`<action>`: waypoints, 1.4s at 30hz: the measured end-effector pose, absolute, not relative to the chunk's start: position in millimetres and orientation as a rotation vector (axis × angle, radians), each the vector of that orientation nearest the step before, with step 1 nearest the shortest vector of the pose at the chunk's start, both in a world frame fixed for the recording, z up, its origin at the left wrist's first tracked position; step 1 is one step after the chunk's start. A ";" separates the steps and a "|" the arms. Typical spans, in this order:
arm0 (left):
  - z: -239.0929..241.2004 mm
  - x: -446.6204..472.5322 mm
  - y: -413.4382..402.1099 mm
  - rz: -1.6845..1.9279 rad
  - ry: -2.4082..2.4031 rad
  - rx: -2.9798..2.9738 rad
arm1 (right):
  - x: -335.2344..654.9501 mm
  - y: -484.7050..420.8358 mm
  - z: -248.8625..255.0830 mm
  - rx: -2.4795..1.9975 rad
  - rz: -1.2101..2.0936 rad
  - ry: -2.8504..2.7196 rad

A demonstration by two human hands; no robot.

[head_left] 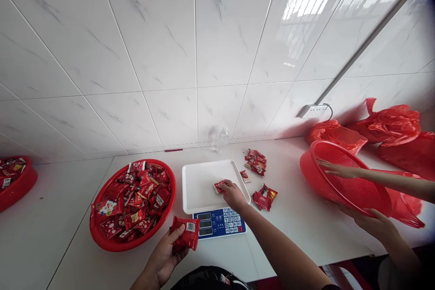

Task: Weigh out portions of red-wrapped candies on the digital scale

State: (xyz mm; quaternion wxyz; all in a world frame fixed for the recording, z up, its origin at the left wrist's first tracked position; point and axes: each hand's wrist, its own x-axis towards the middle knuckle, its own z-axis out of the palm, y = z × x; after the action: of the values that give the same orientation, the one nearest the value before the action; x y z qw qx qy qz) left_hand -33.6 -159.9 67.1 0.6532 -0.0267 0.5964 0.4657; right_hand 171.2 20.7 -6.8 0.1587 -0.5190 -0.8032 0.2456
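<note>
In my left hand (166,251) are red snack packets (189,234), pinched under the thumb in front of the scale, one showing a white barcode. My right hand (233,195) reaches over the white weighing tray (197,172) with its fingers closed on a small red packet (218,186). Below the tray is the scale's blue panel (219,223) with its displays and number keys. To the left stands a red basket (93,219) heaped with red snack packets (142,195). Loose packets (256,161) lie right of the tray, with more packets (265,197) nearer me.
At the right, another person's hands (340,170) hold a tilted red basket (311,186). Red plastic bags (390,124) sit behind it. A clear bottle (222,140) and a power strip (313,110) are by the wall. Another filled basket (25,192) is far left.
</note>
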 end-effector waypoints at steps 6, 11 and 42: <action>65.1 -38.8 -164.4 1.066 1.382 -0.080 | 222.5 35.4 -6.7 -1.588 0.566 -1.970; 64.9 -36.4 -162.1 1.051 1.394 -0.088 | 284.1 48.1 -21.6 -1.899 0.485 -1.743; 69.6 -15.7 -141.6 1.046 1.448 -0.161 | 276.4 92.6 -34.3 -2.007 0.637 -2.208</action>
State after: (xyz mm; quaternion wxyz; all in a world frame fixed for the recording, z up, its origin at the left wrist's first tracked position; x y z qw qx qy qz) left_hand -15.7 -141.6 69.6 0.6241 -0.0700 0.6308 0.4557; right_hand 276.4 92.6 -34.3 0.0452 -0.6572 -0.7229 0.2087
